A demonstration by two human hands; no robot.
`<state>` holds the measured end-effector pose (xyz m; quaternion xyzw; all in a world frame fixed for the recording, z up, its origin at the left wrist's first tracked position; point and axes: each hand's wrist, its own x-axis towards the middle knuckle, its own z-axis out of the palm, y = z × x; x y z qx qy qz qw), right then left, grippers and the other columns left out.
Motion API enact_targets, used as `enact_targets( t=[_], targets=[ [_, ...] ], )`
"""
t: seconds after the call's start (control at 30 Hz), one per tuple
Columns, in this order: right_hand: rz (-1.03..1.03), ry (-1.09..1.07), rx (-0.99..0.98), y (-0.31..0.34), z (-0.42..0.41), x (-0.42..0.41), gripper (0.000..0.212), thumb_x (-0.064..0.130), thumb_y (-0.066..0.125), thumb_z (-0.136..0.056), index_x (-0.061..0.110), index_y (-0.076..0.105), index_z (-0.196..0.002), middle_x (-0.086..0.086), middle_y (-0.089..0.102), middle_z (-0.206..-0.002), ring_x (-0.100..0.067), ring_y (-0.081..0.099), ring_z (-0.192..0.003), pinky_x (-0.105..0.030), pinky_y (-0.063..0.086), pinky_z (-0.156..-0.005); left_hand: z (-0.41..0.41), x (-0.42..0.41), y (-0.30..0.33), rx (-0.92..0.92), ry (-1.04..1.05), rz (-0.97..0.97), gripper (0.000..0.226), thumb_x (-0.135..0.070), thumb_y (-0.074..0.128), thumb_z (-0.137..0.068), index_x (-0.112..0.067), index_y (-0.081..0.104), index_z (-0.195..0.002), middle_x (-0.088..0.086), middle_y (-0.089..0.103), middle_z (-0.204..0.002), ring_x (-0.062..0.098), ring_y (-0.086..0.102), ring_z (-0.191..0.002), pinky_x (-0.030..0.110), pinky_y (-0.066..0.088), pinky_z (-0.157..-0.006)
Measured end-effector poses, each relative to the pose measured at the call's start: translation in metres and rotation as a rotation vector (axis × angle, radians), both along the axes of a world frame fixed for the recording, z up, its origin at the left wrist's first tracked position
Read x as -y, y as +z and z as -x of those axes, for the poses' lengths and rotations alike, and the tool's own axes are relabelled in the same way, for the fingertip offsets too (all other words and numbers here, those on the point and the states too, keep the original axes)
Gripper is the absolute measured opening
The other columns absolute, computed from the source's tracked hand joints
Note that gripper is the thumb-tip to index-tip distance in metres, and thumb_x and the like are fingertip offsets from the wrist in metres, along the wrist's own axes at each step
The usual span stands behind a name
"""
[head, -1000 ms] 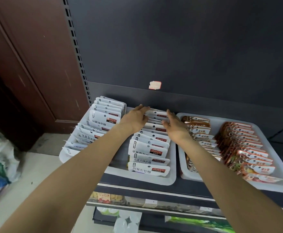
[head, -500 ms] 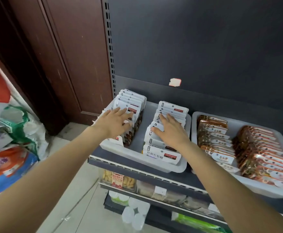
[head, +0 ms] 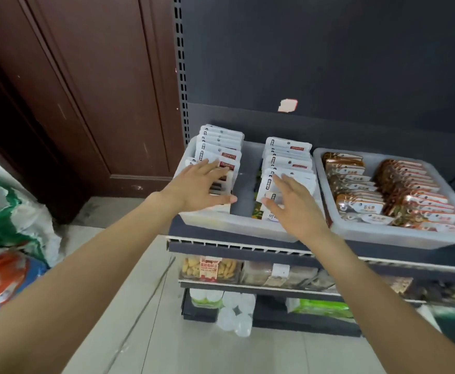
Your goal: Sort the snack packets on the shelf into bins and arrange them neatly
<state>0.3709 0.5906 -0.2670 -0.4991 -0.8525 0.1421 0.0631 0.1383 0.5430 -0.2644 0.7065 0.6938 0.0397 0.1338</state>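
1. The white snack packets stand in two rows inside the left bin [head: 237, 225] on the top shelf [head: 248, 245]: a left row [head: 221, 147] and a right row [head: 288, 160], with a bare strip of bin floor between them.
2. The left hand [head: 196, 188] lies flat on the near end of the left row, fingers straight and spread, gripping nothing.
3. The right hand [head: 292, 205] lies likewise over the near end of the right row, fingers straight, pressing rather than grasping.
4. Change noted: a second ago both hands met at the far end of the right row. Half a second ago they had parted, one to each row, and they have since slid nearer along the rows. The packets now stand more upright and closer packed.
5. Judgement: sorting of this bin appears done; the work in hand is squaring the rows, and the task looks well advanced.
6. The right bin [head: 383, 233] sits just beside, holding two rows of brown packets [head: 399, 190] that lean and overlap; they may want the same tidying.
7. Surroundings: lower shelves carry other goods [head: 210, 269]; sacks [head: 13, 211] lie on the floor at left beside a dark wooden door [head: 86, 90]. Nothing obstructs either hand.
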Motion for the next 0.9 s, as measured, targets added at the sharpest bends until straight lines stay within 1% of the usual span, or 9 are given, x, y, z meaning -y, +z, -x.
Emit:
enact_targets(
  t=[0.07, 0.17, 0.37, 0.5, 0.63, 0.7, 0.77, 0.83, 0.9],
  targets=[
    [-0.007, -0.004, 0.096, -0.008, 0.007, 0.012, 0.073, 0.050, 0.044, -0.095, 0.018, 0.012, -0.152, -0.005, 0.009, -0.159, -0.020, 0.006, -0.147, -0.036, 0.006, -0.119, 0.004, 0.009, -0.005, -0.132, -0.080, 0.018, 0.097, -0.079, 0.046, -0.075, -0.032, 0.011, -0.152, -0.003, -0.006, -0.161, 0.020, -0.007, -0.147, 0.044, -0.002, -0.119],
    [-0.062, -0.034, 0.189, -0.014, 0.014, 0.019, 0.072, 0.042, 0.047, -0.096, 0.018, 0.009, -0.152, -0.006, 0.010, -0.159, -0.020, 0.005, -0.147, -0.038, 0.006, -0.120, 0.008, 0.009, -0.008, -0.264, -0.123, -0.027, 0.100, -0.069, 0.057, -0.078, -0.029, 0.005, -0.153, -0.002, -0.006, -0.161, 0.022, -0.005, -0.148, 0.045, 0.000, -0.118],
    [-0.095, -0.160, 0.167, -0.009, 0.022, 0.028, 0.069, 0.022, 0.051, -0.097, 0.021, 0.009, -0.152, -0.005, 0.001, -0.160, -0.021, 0.000, -0.147, -0.033, 0.007, -0.119, 0.003, 0.006, -0.005, -0.265, -0.055, -0.058, 0.088, -0.042, 0.065, -0.086, -0.026, 0.009, -0.152, 0.000, 0.004, -0.161, 0.026, 0.006, -0.147, 0.046, 0.010, -0.118],
    [-0.090, -0.160, 0.170, -0.006, 0.023, 0.033, 0.075, 0.026, 0.053, -0.096, 0.021, 0.004, -0.152, -0.005, 0.000, -0.160, -0.020, -0.002, -0.147, -0.032, 0.005, -0.118, 0.007, 0.013, -0.007, -0.175, -0.004, -0.070, 0.091, -0.048, 0.067, -0.083, -0.031, 0.008, -0.151, -0.003, 0.003, -0.160, 0.026, 0.003, -0.147, 0.050, 0.008, -0.116],
    [-0.201, -0.010, 0.271, -0.013, 0.027, 0.047, 0.073, 0.029, 0.051, -0.097, 0.023, 0.004, -0.152, -0.005, -0.003, -0.160, -0.020, -0.007, -0.147, -0.035, -0.003, -0.118, 0.011, 0.023, -0.014, -0.114, 0.041, -0.101, 0.099, -0.047, 0.070, -0.080, -0.033, 0.002, -0.151, -0.003, -0.003, -0.160, 0.026, -0.004, -0.147, 0.049, 0.006, -0.117],
    [-0.235, 0.037, 0.324, -0.017, 0.032, 0.049, 0.071, 0.029, 0.050, -0.097, 0.024, 0.006, -0.152, -0.005, -0.003, -0.160, -0.021, -0.008, -0.147, -0.037, -0.006, -0.118, 0.012, 0.029, -0.015, -0.034, 0.133, -0.128, 0.106, -0.048, 0.073, -0.078, -0.032, -0.002, -0.151, 0.000, -0.006, -0.160, 0.027, -0.005, -0.147, 0.047, 0.008, -0.117],
    [-0.242, 0.024, 0.361, -0.021, 0.037, 0.048, 0.069, 0.029, 0.050, -0.097, 0.024, 0.009, -0.152, -0.005, -0.003, -0.160, -0.021, -0.010, -0.147, -0.038, -0.007, -0.117, 0.018, 0.035, -0.016, 0.173, 0.304, -0.115, 0.113, -0.044, 0.078, -0.074, -0.028, -0.003, -0.152, 0.005, -0.003, -0.161, 0.030, 0.001, -0.147, 0.046, 0.013, -0.117],
    [-0.245, 0.004, 0.374, -0.024, 0.041, 0.046, 0.069, 0.028, 0.051, -0.096, 0.024, 0.010, -0.152, -0.005, -0.003, -0.160, -0.021, -0.010, -0.147, -0.038, -0.005, -0.117, 0.030, 0.039, -0.021, 0.436, 0.449, -0.076, 0.115, -0.035, 0.082, -0.071, -0.022, 0.002, -0.153, 0.009, 0.011, -0.159, 0.031, 0.013, -0.145, 0.048, 0.021, -0.117],
    [-0.244, -0.004, 0.367, -0.025, 0.041, 0.044, 0.071, 0.027, 0.054, -0.095, 0.024, 0.011, -0.151, -0.005, -0.002, -0.160, -0.021, -0.009, -0.147, -0.037, -0.003, -0.118, 0.040, 0.042, -0.027, 0.567, 0.486, -0.006, 0.111, -0.029, 0.083, -0.071, -0.019, 0.008, -0.152, 0.008, 0.030, -0.154, 0.029, 0.028, -0.140, 0.046, 0.029, -0.113]
  ],
)
